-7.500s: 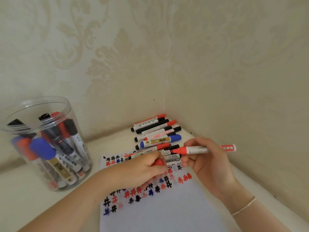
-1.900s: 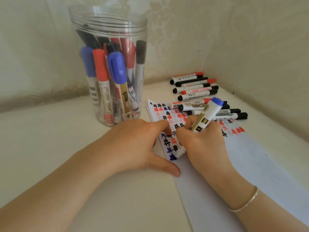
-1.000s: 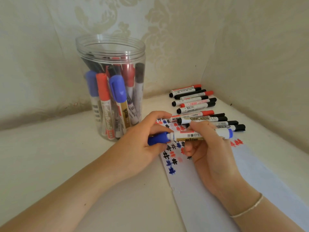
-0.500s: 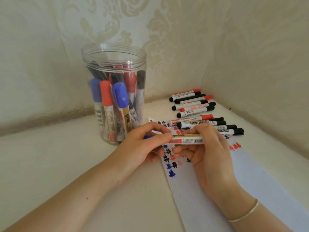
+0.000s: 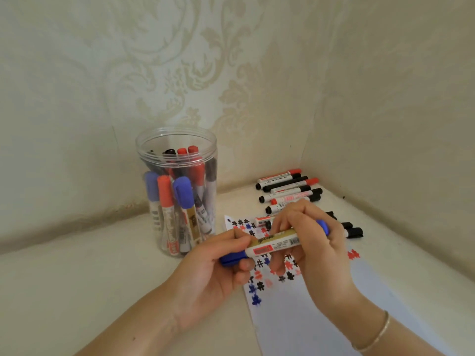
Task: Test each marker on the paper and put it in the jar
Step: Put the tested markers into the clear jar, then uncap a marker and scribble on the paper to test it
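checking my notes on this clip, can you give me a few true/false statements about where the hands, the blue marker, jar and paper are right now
1. Both hands hold the blue marker above the paper. True: the left hand grips its capped end, the right hand its barrel.
2. The jar lies tipped on its side. False: it stands upright, open at the top, with markers inside.
3. The loose markers lie to the right of the jar, near the corner of the walls. True.
4. The paper is blank. False: it bears black, red and blue test marks.
5. The blue marker's cap is off. False: the blue cap sits on its end at the left hand.
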A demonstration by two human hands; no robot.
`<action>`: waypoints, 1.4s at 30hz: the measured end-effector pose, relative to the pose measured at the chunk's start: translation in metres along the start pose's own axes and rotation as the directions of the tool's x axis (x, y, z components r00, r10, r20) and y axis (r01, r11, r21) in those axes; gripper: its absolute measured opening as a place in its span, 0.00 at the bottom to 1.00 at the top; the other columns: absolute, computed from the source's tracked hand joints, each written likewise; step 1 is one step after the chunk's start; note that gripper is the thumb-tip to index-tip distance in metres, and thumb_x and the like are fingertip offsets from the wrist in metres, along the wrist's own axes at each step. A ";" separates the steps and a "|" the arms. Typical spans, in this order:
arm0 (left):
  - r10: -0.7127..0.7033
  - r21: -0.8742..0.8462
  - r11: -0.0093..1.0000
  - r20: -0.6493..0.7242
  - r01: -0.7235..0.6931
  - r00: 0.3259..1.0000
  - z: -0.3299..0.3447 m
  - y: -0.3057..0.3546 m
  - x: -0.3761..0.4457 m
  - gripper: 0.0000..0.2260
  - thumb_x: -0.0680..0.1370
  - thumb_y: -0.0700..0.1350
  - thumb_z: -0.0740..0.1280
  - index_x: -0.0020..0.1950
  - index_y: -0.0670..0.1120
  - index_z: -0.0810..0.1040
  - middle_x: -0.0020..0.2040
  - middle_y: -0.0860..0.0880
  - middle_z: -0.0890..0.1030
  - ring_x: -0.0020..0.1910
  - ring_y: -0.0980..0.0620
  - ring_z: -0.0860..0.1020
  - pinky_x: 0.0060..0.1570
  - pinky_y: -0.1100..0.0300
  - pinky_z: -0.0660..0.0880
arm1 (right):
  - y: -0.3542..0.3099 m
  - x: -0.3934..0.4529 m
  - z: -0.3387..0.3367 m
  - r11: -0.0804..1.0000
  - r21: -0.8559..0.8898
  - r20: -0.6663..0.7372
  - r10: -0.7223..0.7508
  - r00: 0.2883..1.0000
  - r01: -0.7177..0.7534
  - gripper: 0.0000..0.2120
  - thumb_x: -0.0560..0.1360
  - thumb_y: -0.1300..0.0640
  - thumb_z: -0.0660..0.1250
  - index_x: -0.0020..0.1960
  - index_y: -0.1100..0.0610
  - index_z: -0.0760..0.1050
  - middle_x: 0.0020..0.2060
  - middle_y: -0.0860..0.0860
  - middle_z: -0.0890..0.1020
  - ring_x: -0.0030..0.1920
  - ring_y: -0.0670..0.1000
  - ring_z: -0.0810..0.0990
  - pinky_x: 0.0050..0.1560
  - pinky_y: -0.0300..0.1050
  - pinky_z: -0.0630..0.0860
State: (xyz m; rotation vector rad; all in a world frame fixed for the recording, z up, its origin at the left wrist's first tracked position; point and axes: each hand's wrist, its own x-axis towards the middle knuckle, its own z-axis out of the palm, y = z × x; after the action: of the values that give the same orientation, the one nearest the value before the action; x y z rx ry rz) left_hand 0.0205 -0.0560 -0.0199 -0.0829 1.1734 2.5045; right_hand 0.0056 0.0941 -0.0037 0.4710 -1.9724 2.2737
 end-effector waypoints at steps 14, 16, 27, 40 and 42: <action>0.808 0.844 0.178 0.168 -0.506 0.565 0.059 0.035 -0.008 0.06 0.77 0.49 0.66 0.46 0.46 0.74 0.32 0.50 0.77 0.26 0.56 0.75 0.27 0.65 0.73 | -0.017 0.105 -0.009 0.956 -0.283 -0.161 0.024 0.987 -0.070 0.17 0.78 0.45 0.61 0.39 0.57 0.68 0.27 0.53 0.76 0.23 0.54 0.74 0.25 0.44 0.72; 0.853 0.881 -0.334 0.433 -0.334 0.291 0.064 0.069 -0.019 0.07 0.77 0.52 0.64 0.46 0.48 0.74 0.28 0.55 0.73 0.25 0.56 0.73 0.26 0.66 0.70 | -0.010 0.120 -0.018 0.617 -0.787 -0.010 0.040 0.999 -0.033 0.12 0.80 0.49 0.58 0.41 0.55 0.70 0.34 0.51 0.78 0.33 0.53 0.78 0.35 0.46 0.75; 0.908 0.952 -0.249 0.164 0.180 0.386 0.069 0.169 -0.029 0.11 0.73 0.52 0.60 0.35 0.47 0.67 0.29 0.49 0.72 0.30 0.48 0.70 0.29 0.57 0.63 | 0.019 0.127 -0.013 -0.315 -0.805 0.317 0.489 0.813 0.503 0.15 0.79 0.66 0.57 0.64 0.57 0.69 0.62 0.53 0.74 0.60 0.53 0.75 0.57 0.44 0.71; 0.272 0.843 -0.449 -0.187 0.296 0.944 0.041 0.175 0.021 0.08 0.73 0.51 0.65 0.40 0.47 0.75 0.39 0.48 0.77 0.38 0.47 0.75 0.40 0.59 0.70 | -0.020 0.111 0.032 0.703 -0.589 0.235 -0.321 0.917 0.397 0.03 0.79 0.54 0.59 0.51 0.50 0.65 0.44 0.47 0.76 0.42 0.48 0.78 0.39 0.42 0.76; 0.197 0.805 -0.498 -0.257 0.323 0.946 0.042 0.174 0.026 0.11 0.73 0.54 0.66 0.45 0.46 0.79 0.43 0.49 0.79 0.45 0.46 0.80 0.48 0.56 0.76 | -0.028 0.111 0.037 0.827 -0.483 0.117 -0.265 0.957 0.288 0.03 0.79 0.56 0.59 0.51 0.51 0.64 0.44 0.48 0.78 0.41 0.46 0.79 0.34 0.34 0.74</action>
State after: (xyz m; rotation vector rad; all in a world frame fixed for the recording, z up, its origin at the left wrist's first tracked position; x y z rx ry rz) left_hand -0.0610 -0.1181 0.1289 -0.0428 2.9167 0.1432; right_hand -0.0858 0.0476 0.0595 0.6951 -2.2275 1.5174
